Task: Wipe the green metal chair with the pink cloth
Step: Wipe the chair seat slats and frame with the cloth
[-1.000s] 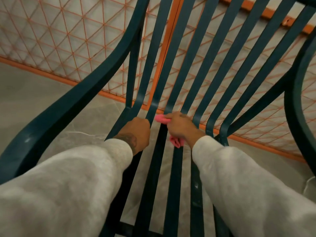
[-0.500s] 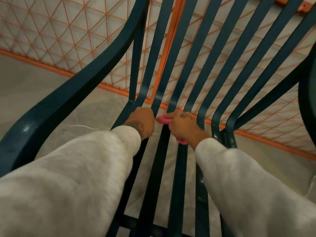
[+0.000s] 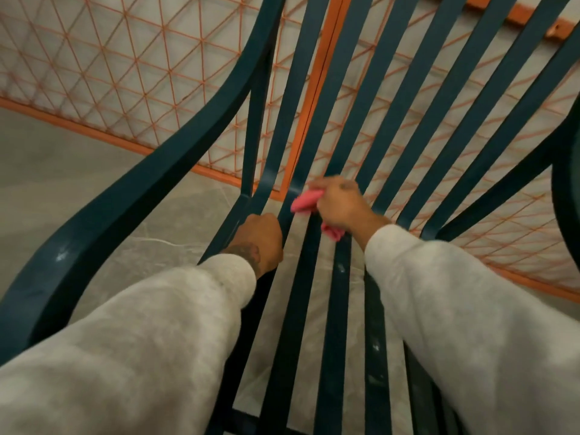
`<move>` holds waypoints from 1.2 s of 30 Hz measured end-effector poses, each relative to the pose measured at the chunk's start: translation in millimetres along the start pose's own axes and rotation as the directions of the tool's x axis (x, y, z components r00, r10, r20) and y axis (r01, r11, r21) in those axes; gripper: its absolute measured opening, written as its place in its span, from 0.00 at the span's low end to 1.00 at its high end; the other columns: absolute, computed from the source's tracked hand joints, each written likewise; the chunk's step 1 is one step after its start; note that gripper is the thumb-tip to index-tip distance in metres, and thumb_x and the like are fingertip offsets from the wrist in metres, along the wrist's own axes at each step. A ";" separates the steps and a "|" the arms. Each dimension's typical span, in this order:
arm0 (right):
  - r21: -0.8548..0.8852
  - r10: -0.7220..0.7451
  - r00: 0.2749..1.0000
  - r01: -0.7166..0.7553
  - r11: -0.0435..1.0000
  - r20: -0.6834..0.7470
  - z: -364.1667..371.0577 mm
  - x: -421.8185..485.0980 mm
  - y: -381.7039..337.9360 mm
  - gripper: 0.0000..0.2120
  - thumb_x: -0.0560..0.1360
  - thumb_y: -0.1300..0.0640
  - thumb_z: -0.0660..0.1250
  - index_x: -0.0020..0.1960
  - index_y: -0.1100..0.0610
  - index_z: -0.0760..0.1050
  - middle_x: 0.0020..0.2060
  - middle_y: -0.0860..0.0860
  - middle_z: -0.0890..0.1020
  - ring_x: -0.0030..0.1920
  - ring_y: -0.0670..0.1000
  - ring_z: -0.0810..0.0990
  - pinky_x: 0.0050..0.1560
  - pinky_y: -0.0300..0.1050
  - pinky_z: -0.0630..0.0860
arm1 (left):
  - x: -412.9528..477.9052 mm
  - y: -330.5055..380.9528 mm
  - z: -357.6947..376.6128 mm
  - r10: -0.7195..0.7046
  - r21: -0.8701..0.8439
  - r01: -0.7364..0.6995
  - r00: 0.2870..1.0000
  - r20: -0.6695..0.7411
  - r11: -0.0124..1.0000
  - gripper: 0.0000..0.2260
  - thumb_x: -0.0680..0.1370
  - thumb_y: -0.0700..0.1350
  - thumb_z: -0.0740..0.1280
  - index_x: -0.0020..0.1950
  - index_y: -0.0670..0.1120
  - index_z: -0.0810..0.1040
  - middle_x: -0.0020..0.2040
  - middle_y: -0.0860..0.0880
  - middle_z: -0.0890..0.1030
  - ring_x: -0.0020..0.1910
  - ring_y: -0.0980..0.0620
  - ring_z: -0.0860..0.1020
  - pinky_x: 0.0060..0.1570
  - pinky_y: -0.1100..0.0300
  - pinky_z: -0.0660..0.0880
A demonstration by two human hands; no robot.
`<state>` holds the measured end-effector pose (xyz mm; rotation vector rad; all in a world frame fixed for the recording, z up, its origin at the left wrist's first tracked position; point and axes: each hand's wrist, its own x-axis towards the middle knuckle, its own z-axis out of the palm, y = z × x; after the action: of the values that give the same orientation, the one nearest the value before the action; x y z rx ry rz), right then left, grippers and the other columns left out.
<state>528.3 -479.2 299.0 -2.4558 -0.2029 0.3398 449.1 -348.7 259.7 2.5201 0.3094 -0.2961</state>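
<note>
The green metal chair fills the view, and much of it is cut off: the slat tops run out of the frame at 12 o'clock, and only a sliver of the far armrest shows at 3 o'clock.

The right hand is clenched on the pink cloth and presses it against a slat near the bend where back meets seat. Most of the cloth is buried in the fist. One wad pokes out at the hand's 9 o'clock and a smaller fold shows under the wrist at 6 o'clock. The hand is blurred, so the fingers are hard to separate.

The left hand, at the right hand's 8 o'clock, is curled round a neighbouring slat — its fingertips are hidden behind the metal.

Pale grey sleeves cover both forearms and hide the front of the seat. Behind the slats stands an orange mesh panel on a pale marbled floor.
</note>
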 end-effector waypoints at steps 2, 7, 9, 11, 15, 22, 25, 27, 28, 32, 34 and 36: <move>-0.177 -0.211 0.964 0.182 0.967 -0.163 -0.9 24.8 -2.7 0.25 0.77 0.66 0.64 0.72 0.49 0.71 0.65 0.54 0.77 0.56 0.56 0.78 0.57 0.54 0.79 | 2.3 -1.4 -0.4 0.024 0.003 -0.024 1.000 0.002 1.000 0.05 0.74 0.41 0.72 0.46 0.41 0.79 0.49 0.42 0.79 0.47 0.43 0.80 0.46 0.56 0.75; -0.565 -0.129 0.987 0.163 0.809 0.100 37.1 41.6 11.5 0.29 0.78 0.64 0.62 0.77 0.48 0.64 0.73 0.56 0.68 0.70 0.60 0.66 0.72 0.53 0.65 | 4.8 1.6 -6.2 0.090 0.056 -0.092 0.995 0.030 0.994 0.08 0.72 0.42 0.74 0.39 0.43 0.76 0.52 0.41 0.79 0.51 0.40 0.79 0.46 0.55 0.74; -0.498 -0.063 0.993 0.106 0.861 0.104 50.0 30.7 19.3 0.29 0.77 0.65 0.60 0.76 0.46 0.65 0.73 0.57 0.68 0.70 0.60 0.67 0.70 0.54 0.69 | 5.2 2.3 -7.0 0.089 0.066 -0.092 0.995 0.044 0.994 0.15 0.71 0.43 0.76 0.33 0.45 0.70 0.51 0.41 0.80 0.50 0.41 0.80 0.45 0.54 0.74; -0.317 -0.056 0.997 0.070 0.946 0.054 46.2 16.0 11.5 0.27 0.76 0.67 0.60 0.71 0.47 0.72 0.67 0.54 0.75 0.62 0.58 0.76 0.50 0.46 0.82 | 2.7 3.8 -8.4 0.083 0.065 -0.087 0.995 0.054 0.994 0.15 0.70 0.44 0.76 0.32 0.45 0.71 0.50 0.40 0.80 0.49 0.41 0.80 0.46 0.54 0.75; -0.162 -0.012 0.968 0.054 0.985 0.251 10.5 -6.5 2.9 0.09 0.78 0.55 0.67 0.54 0.47 0.85 0.50 0.51 0.85 0.42 0.50 0.81 0.33 0.46 0.80 | -0.6 9.1 -9.2 0.070 0.037 -0.070 0.997 0.014 0.997 0.12 0.73 0.41 0.74 0.54 0.39 0.78 0.53 0.41 0.78 0.47 0.44 0.79 0.48 0.55 0.75; -0.176 0.012 0.992 -0.035 0.984 -0.129 -24.1 22.2 31.0 0.27 0.79 0.65 0.57 0.73 0.43 0.69 0.65 0.57 0.75 0.51 0.55 0.80 0.43 0.45 0.80 | -1.5 9.8 -7.1 0.036 0.057 -0.038 0.999 0.027 0.998 0.10 0.74 0.40 0.73 0.36 0.43 0.73 0.46 0.43 0.78 0.48 0.43 0.80 0.47 0.56 0.75; -0.414 0.110 0.993 -0.079 0.907 0.051 1.8 21.1 45.1 0.29 0.80 0.64 0.59 0.77 0.43 0.62 0.71 0.57 0.66 0.61 0.59 0.74 0.52 0.46 0.78 | 0.7 10.1 -6.3 0.042 0.055 -0.043 0.999 0.018 0.998 0.09 0.74 0.40 0.72 0.37 0.43 0.74 0.46 0.43 0.77 0.47 0.44 0.79 0.46 0.56 0.75; -0.462 0.116 0.992 -0.080 0.883 0.048 13.9 7.4 47.5 0.29 0.80 0.63 0.58 0.77 0.44 0.62 0.72 0.58 0.65 0.68 0.60 0.69 0.67 0.51 0.71 | 4.0 9.8 -4.3 0.048 0.062 -0.049 0.999 0.017 0.997 0.05 0.74 0.40 0.72 0.46 0.40 0.78 0.49 0.42 0.79 0.48 0.43 0.80 0.48 0.55 0.76; -0.447 0.112 0.993 -0.083 0.891 0.037 16.5 -0.6 48.1 0.28 0.80 0.63 0.57 0.77 0.43 0.63 0.72 0.58 0.66 0.69 0.61 0.68 0.68 0.52 0.69 | 3.6 9.2 -3.2 0.047 0.070 -0.048 0.999 0.024 0.996 0.07 0.74 0.41 0.73 0.49 0.40 0.79 0.50 0.42 0.79 0.49 0.43 0.80 0.49 0.54 0.76; -0.415 0.070 0.994 -0.029 0.909 0.083 10.9 -41.0 36.0 0.23 0.80 0.61 0.59 0.73 0.48 0.70 0.64 0.57 0.74 0.58 0.56 0.75 0.59 0.48 0.74 | -2.7 12.4 -4.6 0.053 0.113 -0.055 0.998 0.022 0.992 0.06 0.73 0.42 0.73 0.44 0.43 0.78 0.50 0.42 0.80 0.46 0.45 0.79 0.48 0.55 0.77; -0.347 0.077 0.978 -0.005 0.938 0.192 4.2 -68.1 27.3 0.19 0.80 0.59 0.62 0.69 0.46 0.75 0.59 0.54 0.77 0.52 0.51 0.78 0.52 0.44 0.77 | -8.8 13.6 -4.1 0.046 0.134 -0.047 0.999 0.007 0.990 0.03 0.76 0.41 0.70 0.46 0.42 0.79 0.49 0.43 0.81 0.42 0.47 0.77 0.44 0.57 0.75; -0.244 0.083 0.944 -0.003 0.970 0.319 -7.6 -89.8 21.3 0.13 0.79 0.53 0.66 0.62 0.46 0.80 0.52 0.51 0.81 0.45 0.48 0.78 0.44 0.42 0.76 | -17.3 14.5 -2.0 0.043 0.165 -0.040 0.999 -0.016 0.986 0.04 0.77 0.40 0.67 0.49 0.41 0.79 0.50 0.43 0.81 0.43 0.47 0.78 0.44 0.58 0.75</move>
<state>446.2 -520.7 308.8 -2.6315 -0.3496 0.7859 437.1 -361.9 273.6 2.6894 0.2482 -0.2918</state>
